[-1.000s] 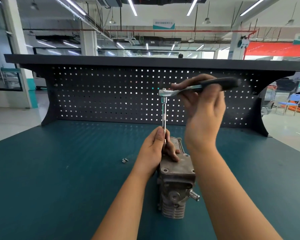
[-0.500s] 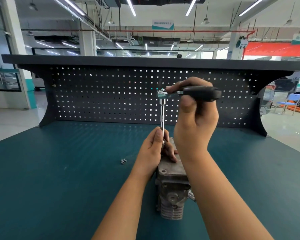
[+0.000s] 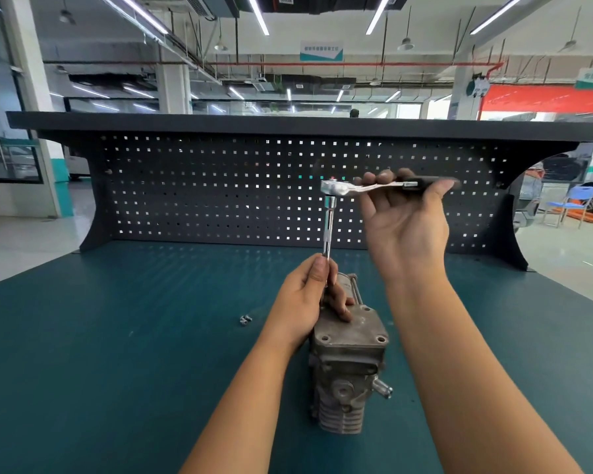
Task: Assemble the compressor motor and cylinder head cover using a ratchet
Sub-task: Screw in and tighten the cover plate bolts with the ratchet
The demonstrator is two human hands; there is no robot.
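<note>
The teal tabletop (image 3: 117, 336) in a workshop hall carries the compressor (image 3: 348, 364) upright at centre. The right hand (image 3: 404, 220), its grip loosely around the handle, swings the ratchet (image 3: 374, 187); the left hand (image 3: 305, 302) pinches the extension (image 3: 328, 227), likely steadying it over a cover bolt. Spare bolts (image 3: 245, 319) lie nearby.

A worn grey cast-metal compressor body (image 3: 344, 378) stands on the teal bench mat, its finned cylinder end facing the camera and a short pipe stub jutting from its right side. On top sits the flat grey square cylinder head cover (image 3: 351, 333), with bolt holes showing at its near corners. A chrome ratchet with a black handle (image 3: 384, 187) lies level above it, its long chrome extension bar (image 3: 328, 227) dropping upright to the cover's far left corner.
</note>
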